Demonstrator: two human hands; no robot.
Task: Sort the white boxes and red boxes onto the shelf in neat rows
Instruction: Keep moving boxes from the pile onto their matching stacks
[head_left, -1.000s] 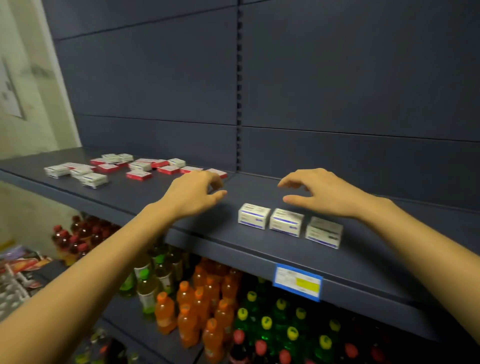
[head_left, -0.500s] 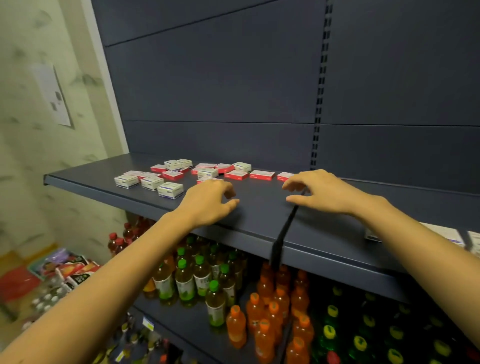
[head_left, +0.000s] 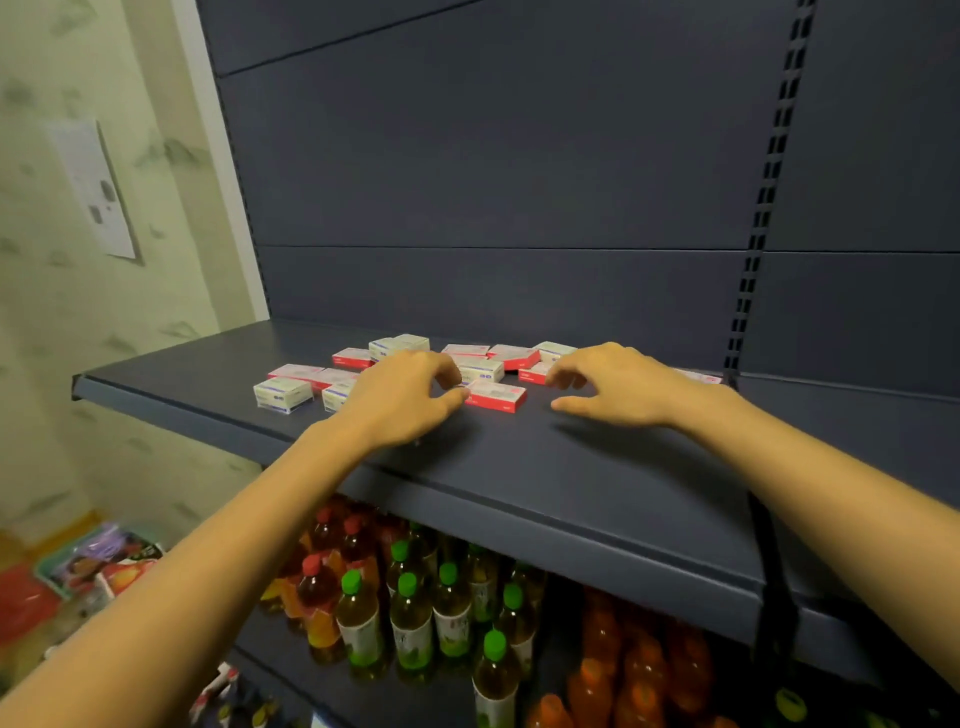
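Reached scattered boxes (head_left: 496, 397): left hand (head_left: 400, 400), right hand (head_left: 618, 384) grips loose, empty; bottles (head_left: 410, 618) below

Half hidden behind the left hand (head_left: 400, 402): a white box (head_left: 336, 396). Behind the right hand (head_left: 618, 387): a red box (head_left: 532, 374), partly. Too small to read: box print. Blurred at upper left: a wall notice (head_left: 93, 189). Cut by bottom edge: orange bottles (head_left: 597, 670).

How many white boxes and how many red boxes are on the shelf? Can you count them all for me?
White boxes: 6
Red boxes: 8
Total: 14

That is what shows on the shelf. The red box at the far right is blurry, and the left hand and right hand may hide more.
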